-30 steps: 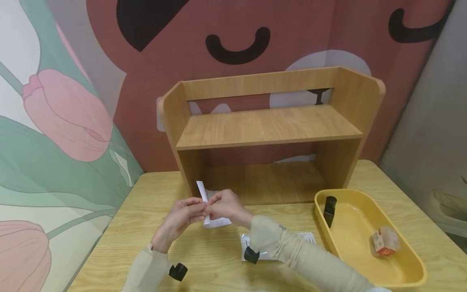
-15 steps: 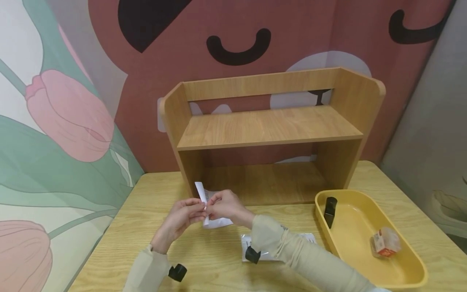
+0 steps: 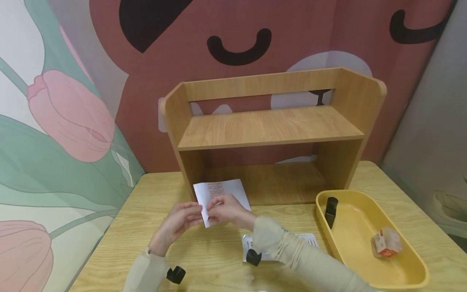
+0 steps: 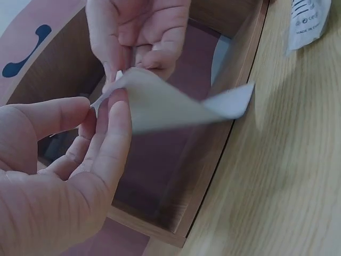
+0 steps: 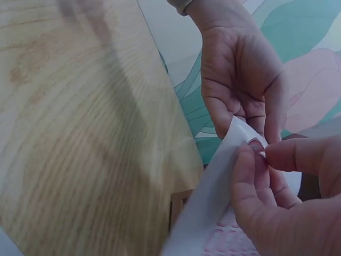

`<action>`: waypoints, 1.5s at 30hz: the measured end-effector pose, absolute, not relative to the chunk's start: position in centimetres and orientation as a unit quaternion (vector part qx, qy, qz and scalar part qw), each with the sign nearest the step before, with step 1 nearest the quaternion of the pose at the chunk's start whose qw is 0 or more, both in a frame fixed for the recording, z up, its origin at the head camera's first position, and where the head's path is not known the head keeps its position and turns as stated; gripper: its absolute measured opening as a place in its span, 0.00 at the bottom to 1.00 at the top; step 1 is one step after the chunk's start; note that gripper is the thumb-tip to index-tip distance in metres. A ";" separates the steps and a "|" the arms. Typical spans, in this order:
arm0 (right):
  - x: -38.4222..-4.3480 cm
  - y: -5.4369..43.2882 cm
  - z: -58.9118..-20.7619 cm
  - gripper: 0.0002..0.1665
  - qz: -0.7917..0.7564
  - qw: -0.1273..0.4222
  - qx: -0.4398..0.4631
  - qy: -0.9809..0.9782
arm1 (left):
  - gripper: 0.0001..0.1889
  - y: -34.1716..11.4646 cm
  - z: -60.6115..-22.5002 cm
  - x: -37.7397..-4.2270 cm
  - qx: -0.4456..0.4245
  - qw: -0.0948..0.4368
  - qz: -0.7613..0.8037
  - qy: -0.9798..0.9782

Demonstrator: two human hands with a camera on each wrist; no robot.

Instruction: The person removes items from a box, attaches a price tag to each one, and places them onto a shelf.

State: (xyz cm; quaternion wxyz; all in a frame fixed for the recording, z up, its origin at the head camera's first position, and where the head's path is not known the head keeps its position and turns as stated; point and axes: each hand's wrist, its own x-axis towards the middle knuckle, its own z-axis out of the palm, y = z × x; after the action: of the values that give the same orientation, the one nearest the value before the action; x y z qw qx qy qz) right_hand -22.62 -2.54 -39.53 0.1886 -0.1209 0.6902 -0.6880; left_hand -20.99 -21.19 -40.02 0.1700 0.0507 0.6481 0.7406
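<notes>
A white paper sheet [image 3: 235, 192] with rows of small red printed boxes is held up in front of the wooden shelf. My left hand [image 3: 178, 221] pinches its left edge between thumb and fingers. My right hand [image 3: 228, 211] pinches the sheet close beside, the two sets of fingertips almost meeting. In the right wrist view a small red-outlined label [image 5: 257, 145] shows at the right fingertips; whether it is loose from the sheet I cannot tell. The left wrist view shows the sheet [image 4: 165, 104] curving and blurred, a white bit at the right fingertips.
The two-tier wooden shelf [image 3: 270, 125] stands at the back of the table. On the right, a yellow tray [image 3: 368, 198] holds a black object [image 3: 330, 211] and a clear box with a red-and-white label [image 3: 386, 243]. A white printed packet [image 3: 308, 240] lies partly under my right forearm.
The sheet, seen nearly edge-on and bent before, now swings open to the right and shows its red printed face. Both hands have shifted only slightly.
</notes>
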 end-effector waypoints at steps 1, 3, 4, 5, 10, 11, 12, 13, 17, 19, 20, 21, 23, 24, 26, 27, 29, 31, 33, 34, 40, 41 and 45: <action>-22.6 -2.5 -39.7 0.06 -0.697 0.200 -0.119 0.679 | 0.04 -21.2 -40.1 -21.0 0.050 0.172 0.741 0.647; -22.7 -2.5 -40.0 0.06 -0.712 0.219 -0.117 0.657 | 0.04 -21.3 -40.2 -21.0 0.048 0.178 0.741 0.646; -22.8 -2.5 -40.2 0.06 -0.718 0.227 -0.119 0.648 | 0.05 -21.4 -40.3 -21.1 0.048 0.181 0.743 0.643; -22.8 -2.4 -40.3 0.06 -0.721 0.233 -0.121 0.641 | 0.05 -21.4 -40.3 -21.1 0.050 0.183 0.744 0.641; -23.2 -2.2 -40.4 0.06 -0.725 0.255 -0.130 0.627 | 0.07 -21.5 -40.6 -21.2 0.059 0.190 0.750 0.631; -23.2 -2.1 -40.4 0.06 -0.723 0.259 -0.134 0.627 | 0.07 -21.6 -40.6 -21.2 0.061 0.191 0.750 0.630; -23.2 -2.1 -40.4 0.06 -0.721 0.261 -0.136 0.627 | 0.07 -21.6 -40.7 -21.2 0.062 0.193 0.751 0.629; -23.3 -2.1 -40.4 0.07 -0.719 0.264 -0.139 0.628 | 0.07 -21.6 -40.7 -21.2 0.062 0.194 0.751 0.628; -23.4 -1.9 -40.4 0.08 -0.709 0.268 -0.147 0.636 | 0.07 -21.8 -40.9 -21.3 0.068 0.200 0.755 0.621; -23.4 -1.9 -40.5 0.09 -0.702 0.269 -0.149 0.642 | 0.08 -21.9 -41.0 -21.3 0.072 0.204 0.757 0.617; -23.4 -1.8 -40.5 0.09 -0.698 0.269 -0.151 0.647 | 0.08 -22.0 -41.1 -21.4 0.073 0.205 0.757 0.616; -23.5 -1.8 -40.5 0.09 -0.694 0.268 -0.153 0.650 | 0.08 -22.0 -41.2 -21.4 0.075 0.206 0.757 0.615; -23.5 -1.7 -40.4 0.09 -0.687 0.267 -0.160 0.656 | 0.08 -22.1 -41.3 -21.4 0.073 0.205 0.758 0.615; -23.5 -1.7 -40.4 0.09 -0.684 0.266 -0.163 0.659 | 0.08 -22.1 -41.3 -21.4 0.072 0.205 0.758 0.615; -23.5 -1.7 -40.4 0.08 -0.676 0.259 -0.171 0.668 | 0.08 -22.1 -41.4 -21.4 0.067 0.203 0.758 0.616; -23.5 -1.7 -40.4 0.08 -0.672 0.254 -0.176 0.673 | 0.08 -22.1 -41.4 -21.4 0.066 0.203 0.759 0.615; -23.5 -1.6 -40.4 0.07 -0.659 0.241 -0.186 0.688 | 0.08 -22.0 -41.4 -21.4 0.064 0.203 0.761 0.613; -23.5 -1.6 -40.4 0.06 -0.641 0.221 -0.195 0.709 | 0.08 -22.0 -41.4 -21.4 0.064 0.205 0.763 0.610; -23.5 -1.6 -40.4 0.06 -0.621 0.199 -0.209 0.729 | 0.07 -22.0 -41.4 -21.4 0.068 0.208 0.763 0.608; -23.5 -1.6 -40.4 0.06 -0.613 0.190 -0.214 0.736 | 0.07 -22.0 -41.4 -21.4 0.070 0.210 0.763 0.607; -23.6 -1.4 -40.5 0.05 -0.582 0.165 -0.236 0.761 | 0.08 -22.3 -41.6 -21.4 0.085 0.221 0.766 0.597; -23.6 -1.4 -40.5 0.05 -0.584 0.169 -0.237 0.758 | 0.08 -22.3 -41.7 -21.4 0.088 0.223 0.767 0.596; -23.7 -1.4 -40.6 0.05 -0.604 0.201 -0.233 0.735 | 0.10 -22.8 -42.1 -21.4 0.093 0.221 0.756 0.609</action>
State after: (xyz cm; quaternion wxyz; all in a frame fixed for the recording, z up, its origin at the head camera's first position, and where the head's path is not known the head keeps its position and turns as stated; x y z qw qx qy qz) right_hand -23.67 -1.37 -40.62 0.2014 -0.2333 0.7348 -0.6042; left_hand -21.39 -22.78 -42.15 0.2207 0.0929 0.6093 0.7560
